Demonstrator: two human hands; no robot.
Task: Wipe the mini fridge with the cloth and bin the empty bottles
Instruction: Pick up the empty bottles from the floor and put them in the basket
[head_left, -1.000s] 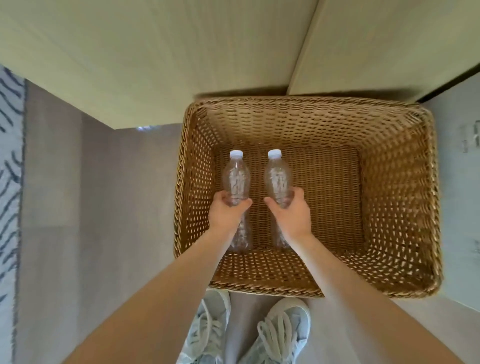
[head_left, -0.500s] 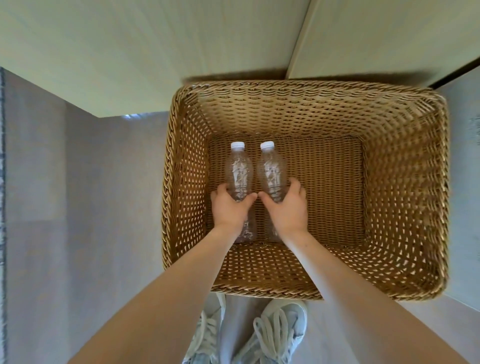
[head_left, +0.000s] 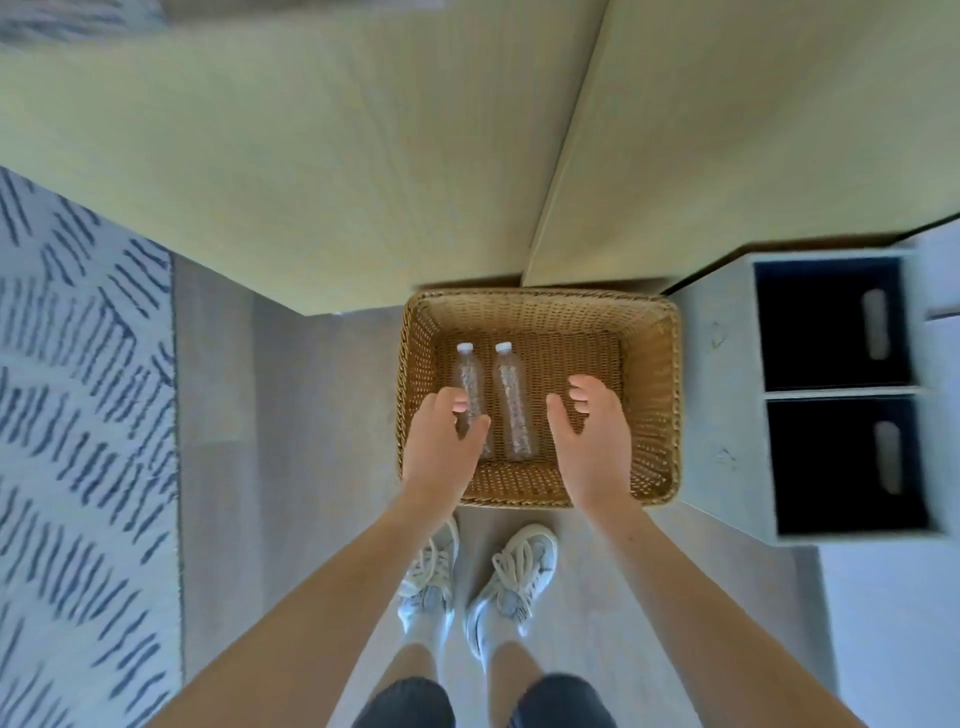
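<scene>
Two clear empty bottles with white caps lie side by side on the bottom of a wicker basket (head_left: 652, 395) on the floor. The left bottle (head_left: 469, 376) is partly covered by my left hand (head_left: 440, 448), which hovers above it with fingers curled and holds nothing. The right bottle (head_left: 511, 402) lies in full view between my hands. My right hand (head_left: 592, 439) is raised over the basket's right half, fingers apart and empty. No cloth or mini fridge is in view.
Pale wooden cabinet fronts (head_left: 363, 156) rise behind the basket. A white shelf unit with two dark fabric bins (head_left: 836, 395) stands right of it. A blue-patterned rug (head_left: 78, 415) covers the floor at left. My white sneakers (head_left: 478, 577) stand just before the basket.
Both hands have let go of the bottles, which now lie in the basket. My hands and head have risen, so the basket looks smaller and farther away.
</scene>
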